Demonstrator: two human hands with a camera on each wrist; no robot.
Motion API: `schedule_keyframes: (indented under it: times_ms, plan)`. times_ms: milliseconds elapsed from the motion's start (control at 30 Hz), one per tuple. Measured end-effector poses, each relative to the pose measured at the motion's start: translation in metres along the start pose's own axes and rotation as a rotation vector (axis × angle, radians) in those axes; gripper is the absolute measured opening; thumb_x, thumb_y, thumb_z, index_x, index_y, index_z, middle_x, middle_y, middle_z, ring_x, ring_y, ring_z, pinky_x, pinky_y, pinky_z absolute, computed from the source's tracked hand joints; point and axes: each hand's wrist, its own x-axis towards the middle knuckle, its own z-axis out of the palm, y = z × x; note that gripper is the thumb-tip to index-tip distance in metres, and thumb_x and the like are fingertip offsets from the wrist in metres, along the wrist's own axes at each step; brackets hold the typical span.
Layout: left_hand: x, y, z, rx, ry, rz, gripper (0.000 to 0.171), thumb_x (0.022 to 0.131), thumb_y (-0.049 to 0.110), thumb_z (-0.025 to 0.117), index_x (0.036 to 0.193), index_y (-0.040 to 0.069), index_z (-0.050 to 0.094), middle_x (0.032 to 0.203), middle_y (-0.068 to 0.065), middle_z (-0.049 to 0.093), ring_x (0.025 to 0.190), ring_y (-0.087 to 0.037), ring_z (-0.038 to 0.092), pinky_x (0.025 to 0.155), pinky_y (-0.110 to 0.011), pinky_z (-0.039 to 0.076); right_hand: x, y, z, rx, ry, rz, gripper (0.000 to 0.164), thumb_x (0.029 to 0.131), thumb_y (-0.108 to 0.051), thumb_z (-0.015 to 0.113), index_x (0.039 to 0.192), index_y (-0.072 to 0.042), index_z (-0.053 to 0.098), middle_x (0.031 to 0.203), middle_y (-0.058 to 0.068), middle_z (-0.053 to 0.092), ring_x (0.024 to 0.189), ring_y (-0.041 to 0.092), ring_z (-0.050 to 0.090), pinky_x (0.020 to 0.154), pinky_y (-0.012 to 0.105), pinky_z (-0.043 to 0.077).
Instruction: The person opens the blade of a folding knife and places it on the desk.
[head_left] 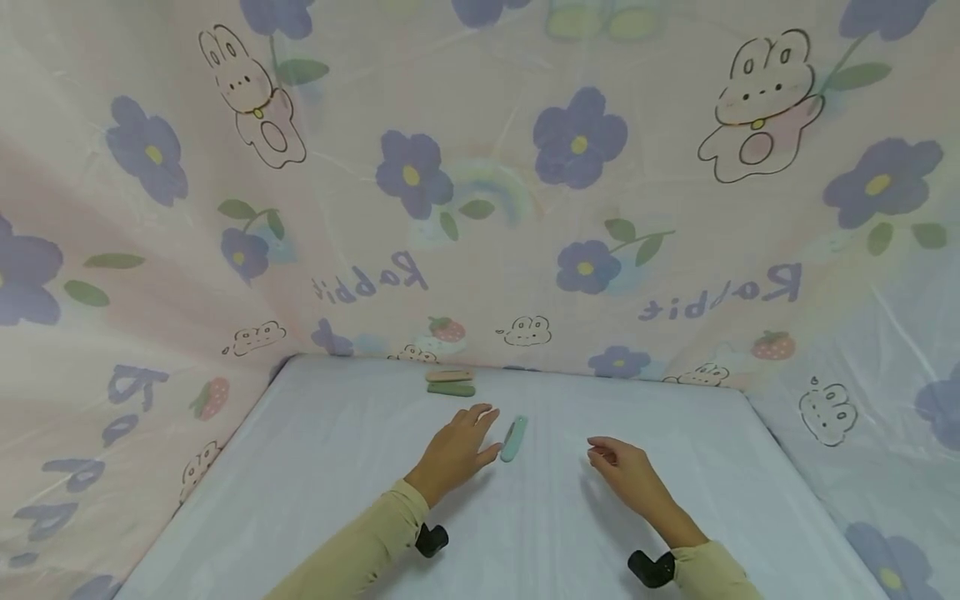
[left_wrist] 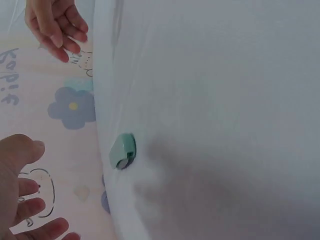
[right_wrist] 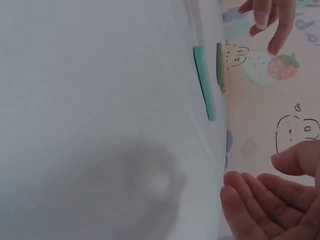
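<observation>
A slim mint-green folded tool (head_left: 513,439), like a folding knife, lies on the white table. Seen end-on in the left wrist view, the mint-green tool (left_wrist: 123,151) has a slot along one side. Just left of it in the head view is my left hand (head_left: 453,448), fingers spread and loosely bent, holding nothing. My right hand (head_left: 632,477) hovers farther right, apart from the tool, with loosely bent fingers and nothing in them. In the right wrist view, the fingers of my right hand (right_wrist: 272,202) are slightly bent with the thumb apart.
Near the table's back edge lie a dark green folded tool (head_left: 451,389) and a beige one (head_left: 449,376), side by side. A patterned curtain (head_left: 487,275) with rabbits and flowers rises behind the white table (head_left: 570,533) and along both sides. Both wrists carry black devices (head_left: 651,569).
</observation>
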Motion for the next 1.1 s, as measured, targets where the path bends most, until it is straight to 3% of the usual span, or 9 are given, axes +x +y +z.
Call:
schedule_keyframes:
  times_ms: [133, 367, 633, 867, 1100]
  plan:
    - [0.008, 0.005, 0.013, -0.016, -0.051, -0.040, 0.053, 0.090, 0.039, 0.059, 0.133, 0.011, 0.049, 0.131, -0.005, 0.049, 0.111, -0.021, 0.052, 0.080, -0.032, 0.051, 0.012, 0.001, 0.013, 0.179, -0.039, 0.064, 0.030, 0.091, -0.011, 0.059, 0.116, 0.005, 0.059, 0.099, 0.015, 0.067, 0.083, 0.018, 0.066, 0.070, 0.026, 0.054]
    - [0.016, 0.014, 0.032, -0.037, -0.111, -0.097, 0.054, 0.088, 0.040, 0.062, 0.131, 0.009, 0.051, 0.124, -0.005, 0.052, 0.107, -0.021, 0.053, 0.079, -0.031, 0.051, 0.032, -0.001, 0.036, 0.451, -0.107, 0.147, 0.031, 0.093, -0.004, 0.051, 0.117, 0.016, 0.053, 0.102, 0.025, 0.063, 0.086, 0.029, 0.065, 0.074, 0.034, 0.054]
    - [0.024, 0.018, 0.053, -0.109, -0.183, -0.167, 0.053, 0.088, 0.037, 0.063, 0.129, 0.007, 0.051, 0.121, -0.007, 0.053, 0.107, -0.022, 0.051, 0.083, -0.036, 0.049, 0.049, -0.009, 0.058, 0.585, -0.162, 0.277, 0.033, 0.094, -0.007, 0.050, 0.117, 0.017, 0.052, 0.099, 0.023, 0.064, 0.086, 0.027, 0.065, 0.076, 0.036, 0.054]
    - [0.023, 0.017, 0.064, -0.066, -0.142, -0.151, 0.049, 0.084, 0.032, 0.069, 0.123, 0.005, 0.057, 0.112, -0.008, 0.057, 0.099, -0.022, 0.053, 0.083, -0.033, 0.049, 0.058, -0.013, 0.076, 0.739, -0.166, 0.355, 0.033, 0.095, -0.003, 0.046, 0.120, 0.018, 0.047, 0.104, 0.026, 0.061, 0.091, 0.029, 0.064, 0.080, 0.036, 0.052]
    - [0.027, 0.021, 0.064, -0.052, -0.153, -0.149, 0.044, 0.084, 0.030, 0.068, 0.118, 0.004, 0.060, 0.108, -0.008, 0.058, 0.096, -0.023, 0.051, 0.082, -0.033, 0.047, 0.067, -0.019, 0.080, 0.822, -0.130, 0.422, 0.036, 0.097, -0.005, 0.042, 0.126, 0.017, 0.043, 0.112, 0.028, 0.058, 0.098, 0.030, 0.062, 0.085, 0.036, 0.050]
